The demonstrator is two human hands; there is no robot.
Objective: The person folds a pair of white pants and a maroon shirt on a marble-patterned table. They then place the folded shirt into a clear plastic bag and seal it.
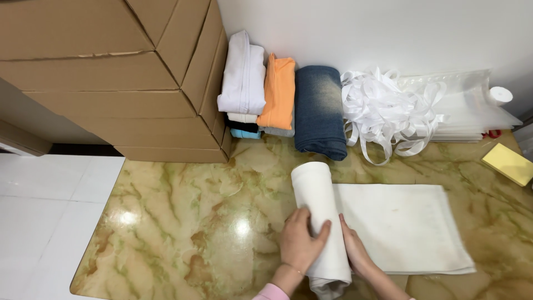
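Fingers (311, 229) of the left hand (300, 241) curl over the rolled part of a white cloth (317, 205) at lower centre, keeping the roll tight. Right hand (354, 251) presses flat against its other side; fingertips hidden. Unrolled part lies flat on marble table (183, 222). Folded garments (277, 91) line the wall, top centre. Roll's near end cut off.

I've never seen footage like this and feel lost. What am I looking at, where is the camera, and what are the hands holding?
One camera, worn on a person's head, looks down at their own bare hands. The left hand lies on a white cloth roll; the right hand presses its side. The roll's flat unrolled part lies on a marble-patterned table. Behind it, by the wall, are folded clothes, rolled denim, tangled white ribbon and cardboard boxes.
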